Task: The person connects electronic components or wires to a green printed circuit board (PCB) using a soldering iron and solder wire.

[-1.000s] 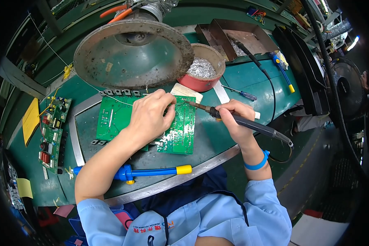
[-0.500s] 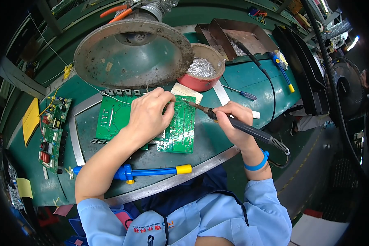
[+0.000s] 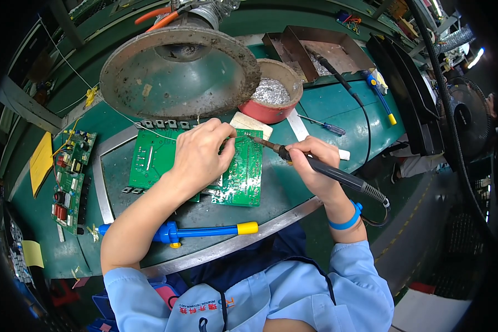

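My right hand (image 3: 315, 166) grips a soldering iron (image 3: 337, 176) like a pen, its tip at the upper right part of a green circuit board (image 3: 240, 177). Over the middle of the board is my left hand (image 3: 203, 149), fingers pinched on a thin solder wire (image 3: 159, 134). That wire runs in from the upper left, and its end comes out toward the iron's tip. Black components stick out along the board's far edge and lower left. The left palm and wrist hide part of the board.
A large fume hood (image 3: 177, 72) hangs just beyond the board. Behind it stands a red pot (image 3: 268, 110) with silvery scraps. A blue solder sucker (image 3: 205, 231) lies near the front edge, a populated board (image 3: 69, 193) at left, a screwdriver (image 3: 332, 128) and second iron (image 3: 337, 74) at right.
Almost nothing differs. The right hand and iron have shifted very slightly left; the left hand keeps its place on the board.
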The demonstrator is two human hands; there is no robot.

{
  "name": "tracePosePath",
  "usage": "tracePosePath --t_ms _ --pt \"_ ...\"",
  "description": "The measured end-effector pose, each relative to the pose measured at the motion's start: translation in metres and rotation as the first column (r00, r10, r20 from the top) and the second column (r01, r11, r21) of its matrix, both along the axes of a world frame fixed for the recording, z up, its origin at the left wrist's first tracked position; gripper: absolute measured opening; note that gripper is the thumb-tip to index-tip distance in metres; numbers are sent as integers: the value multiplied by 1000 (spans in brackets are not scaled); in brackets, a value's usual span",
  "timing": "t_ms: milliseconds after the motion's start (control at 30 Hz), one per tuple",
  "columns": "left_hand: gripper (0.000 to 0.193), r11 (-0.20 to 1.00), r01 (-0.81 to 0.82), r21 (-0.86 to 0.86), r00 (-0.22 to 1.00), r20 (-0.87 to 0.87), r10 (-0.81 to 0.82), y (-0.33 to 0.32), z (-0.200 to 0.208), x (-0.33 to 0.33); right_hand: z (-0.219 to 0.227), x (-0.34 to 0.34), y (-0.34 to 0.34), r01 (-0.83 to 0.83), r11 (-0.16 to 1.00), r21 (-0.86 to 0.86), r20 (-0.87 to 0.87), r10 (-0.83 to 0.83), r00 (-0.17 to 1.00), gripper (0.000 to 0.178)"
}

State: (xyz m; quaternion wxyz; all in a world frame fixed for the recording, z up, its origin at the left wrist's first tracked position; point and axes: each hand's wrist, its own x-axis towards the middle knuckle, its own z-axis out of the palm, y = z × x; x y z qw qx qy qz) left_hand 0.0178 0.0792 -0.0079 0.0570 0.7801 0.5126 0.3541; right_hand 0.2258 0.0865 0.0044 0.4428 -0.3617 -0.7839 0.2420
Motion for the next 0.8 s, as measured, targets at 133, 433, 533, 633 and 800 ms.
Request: tracePosePath --t_ms 133,433,533,633,800 --pt "6 1000 -12 -24 1000 -14 12 -1 0 -1 1 4 0 1 1000 -2 -96 -1 995 4" --pt "6 1000 -10 -15 1000 2 10 -2 2 -1 1 11 -1 7 1000 -30 -79 -9 997 17" --pt "6 999 17 -48 1000 0 -17 -2 3 0 -4 10 -1 7 998 -57 -125 -14 992 13" --pt "5 998 29 -54 999 20 -28 -2 0 0 -2 9 -1 41 993 -107 -111 -53 992 9" --pt "6 998 33 -49 999 15 -32 -1 -2 0 -1 5 2 31 998 -49 -65 -34 997 6"
